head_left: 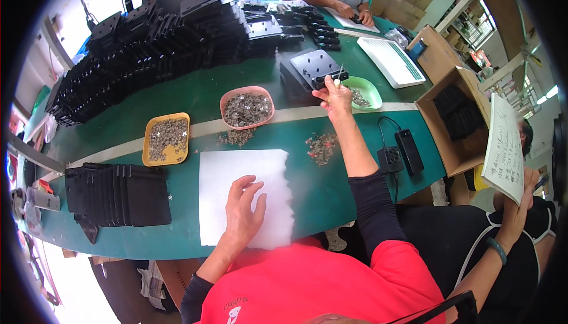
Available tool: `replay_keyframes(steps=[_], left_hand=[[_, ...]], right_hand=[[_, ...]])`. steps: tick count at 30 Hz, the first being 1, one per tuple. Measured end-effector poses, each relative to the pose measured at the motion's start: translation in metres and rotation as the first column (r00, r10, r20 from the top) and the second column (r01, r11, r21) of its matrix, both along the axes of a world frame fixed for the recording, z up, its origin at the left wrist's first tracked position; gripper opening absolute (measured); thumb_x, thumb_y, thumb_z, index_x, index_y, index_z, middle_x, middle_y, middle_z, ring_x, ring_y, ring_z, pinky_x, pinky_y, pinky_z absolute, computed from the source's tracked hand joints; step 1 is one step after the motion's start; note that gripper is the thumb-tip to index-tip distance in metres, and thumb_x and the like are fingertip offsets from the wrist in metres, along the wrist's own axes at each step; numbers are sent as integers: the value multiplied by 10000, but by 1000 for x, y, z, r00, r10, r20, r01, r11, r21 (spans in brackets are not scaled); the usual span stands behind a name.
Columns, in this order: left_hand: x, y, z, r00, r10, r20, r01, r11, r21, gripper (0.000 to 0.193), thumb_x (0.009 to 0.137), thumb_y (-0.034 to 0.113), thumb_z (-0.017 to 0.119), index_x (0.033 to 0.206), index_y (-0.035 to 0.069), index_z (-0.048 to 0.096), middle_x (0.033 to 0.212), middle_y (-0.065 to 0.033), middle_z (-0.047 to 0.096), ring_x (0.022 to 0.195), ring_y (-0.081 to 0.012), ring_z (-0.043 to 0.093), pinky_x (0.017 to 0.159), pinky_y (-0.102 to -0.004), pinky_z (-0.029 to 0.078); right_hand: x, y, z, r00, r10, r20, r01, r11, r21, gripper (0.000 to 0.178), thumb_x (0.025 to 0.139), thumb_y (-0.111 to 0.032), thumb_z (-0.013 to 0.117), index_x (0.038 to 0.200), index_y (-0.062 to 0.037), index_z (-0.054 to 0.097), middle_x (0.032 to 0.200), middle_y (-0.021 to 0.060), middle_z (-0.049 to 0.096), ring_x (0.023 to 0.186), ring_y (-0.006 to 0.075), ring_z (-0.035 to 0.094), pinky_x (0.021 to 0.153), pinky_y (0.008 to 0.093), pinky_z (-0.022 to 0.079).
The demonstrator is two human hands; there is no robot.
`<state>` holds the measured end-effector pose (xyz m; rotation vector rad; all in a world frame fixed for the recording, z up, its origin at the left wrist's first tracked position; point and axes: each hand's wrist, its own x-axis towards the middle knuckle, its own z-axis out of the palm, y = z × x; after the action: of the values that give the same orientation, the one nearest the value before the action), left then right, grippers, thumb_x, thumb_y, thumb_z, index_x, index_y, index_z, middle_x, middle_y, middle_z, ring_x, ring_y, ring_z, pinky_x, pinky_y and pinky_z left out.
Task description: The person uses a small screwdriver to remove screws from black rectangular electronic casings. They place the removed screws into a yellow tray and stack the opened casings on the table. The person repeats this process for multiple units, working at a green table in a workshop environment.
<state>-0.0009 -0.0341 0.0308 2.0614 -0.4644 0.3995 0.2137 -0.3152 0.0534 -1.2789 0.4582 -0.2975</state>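
My left hand (242,213) is open, fingers spread and slightly curled, above a white foam sheet (222,170) and holding nothing. My right arm reaches forward. The closed fingers of my right hand (336,98) grip a small black part (321,81) with a rounded end; its exact kind does not show. A thin metal tip sticks up beside those fingers. Just beyond is a stack of black plates (310,63) with holes. Right of the hand, a green bowl (370,92) holds small metal pieces. Loose small parts (321,148) lie below my right forearm.
A pink bowl (228,124) and yellow tray (147,158) hold small metal pieces. Black plates (118,194) lie left; a large pile (160,46) stands behind. A power adapter (408,149) and cardboard box (464,161) are right. Someone beside me holds a notebook (503,146); two people work opposite.
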Motion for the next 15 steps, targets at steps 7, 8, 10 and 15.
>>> replay_keyframes(steps=[7,8,10,15], left_hand=[[-1,-1,-3,1000,-15,-1,15,1000,-2,308,767,-30,679,1066,31,636,1159,-178,559,931,-308,618,785,-381,521],[-3,1,-3,1000,-4,-8,4,1000,-1,307,766,-30,680,1064,30,638,1160,-179,559,931,-310,618,786,-382,521],[-1,2,-6,1000,1,24,0,1000,-20,291,769,-21,680,1053,28,644,1163,-178,559,928,-310,619,791,-381,523],[-7,19,4,995,98,8,-98,995,11,240,773,18,702,1008,35,653,1127,-165,585,934,-318,611,782,-387,524]], right_hand=[[9,-16,-12,993,26,-114,-42,989,-143,381,845,-412,734,793,-64,587,674,63,645,434,138,579,316,220,294],[9,-9,-10,994,20,-104,-34,991,-133,390,838,-422,740,766,-69,588,644,70,646,390,97,499,312,220,287],[8,-10,-10,998,21,-67,-27,995,-93,377,845,-393,737,765,-58,587,635,100,641,366,70,447,306,218,275],[6,-31,-28,995,91,-38,-88,995,54,356,911,-377,649,927,-29,575,555,-35,383,353,44,297,307,223,201]])
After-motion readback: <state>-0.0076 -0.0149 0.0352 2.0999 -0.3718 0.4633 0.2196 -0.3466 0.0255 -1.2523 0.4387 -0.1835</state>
